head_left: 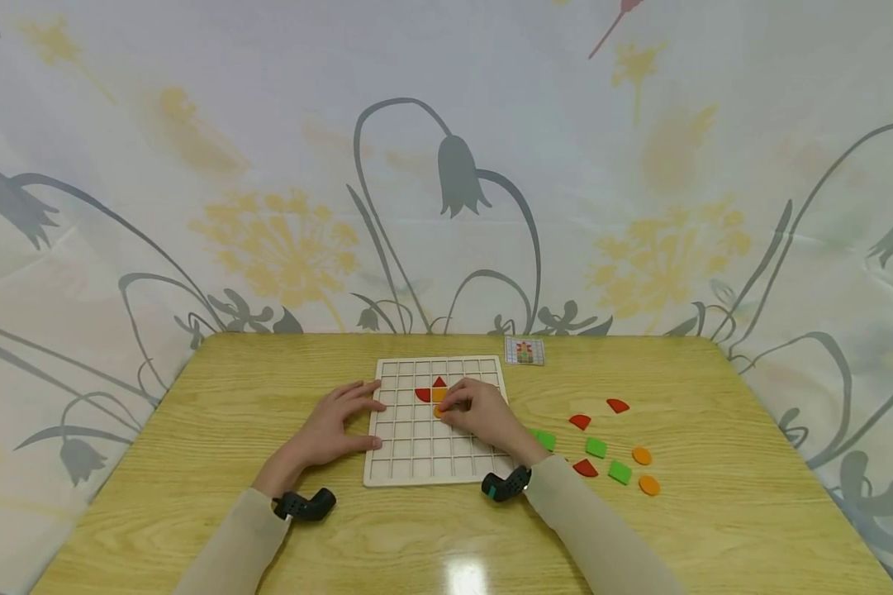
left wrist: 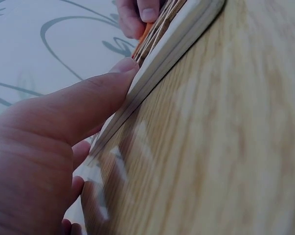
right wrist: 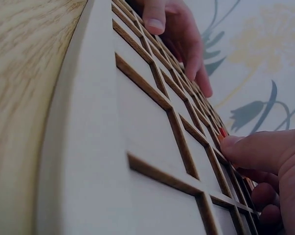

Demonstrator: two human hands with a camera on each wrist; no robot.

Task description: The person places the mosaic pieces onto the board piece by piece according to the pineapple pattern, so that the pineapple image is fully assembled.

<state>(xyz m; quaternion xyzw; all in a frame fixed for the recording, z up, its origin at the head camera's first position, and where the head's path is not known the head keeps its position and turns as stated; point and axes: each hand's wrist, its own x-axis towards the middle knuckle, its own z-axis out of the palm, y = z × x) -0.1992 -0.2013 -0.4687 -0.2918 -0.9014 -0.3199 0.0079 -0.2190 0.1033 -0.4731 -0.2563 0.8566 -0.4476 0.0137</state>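
your right hand [head_left: 485,416], nearly closed, pinches the orange disc [head_left: 439,411] left of its knuckles, over the grid board [head_left: 404,467], just nearer you than the orange square [head_left: 439,395]; your left hand [head_left: 332,427], farther off, spreads against the board's edge.

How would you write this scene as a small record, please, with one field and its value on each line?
Table: wood-grained top
Board: pale, gridded, flat on the table
Left hand: touches the board's left edge
Right hand: fingertips hold an orange disc at the grid
Also on grid: red triangle, red quarter-circle, orange square
Loose, right of board: red wedges, green squares, more orange discs
Card: small, printed, near the board's far right corner
Backdrop: grey and yellow flowers
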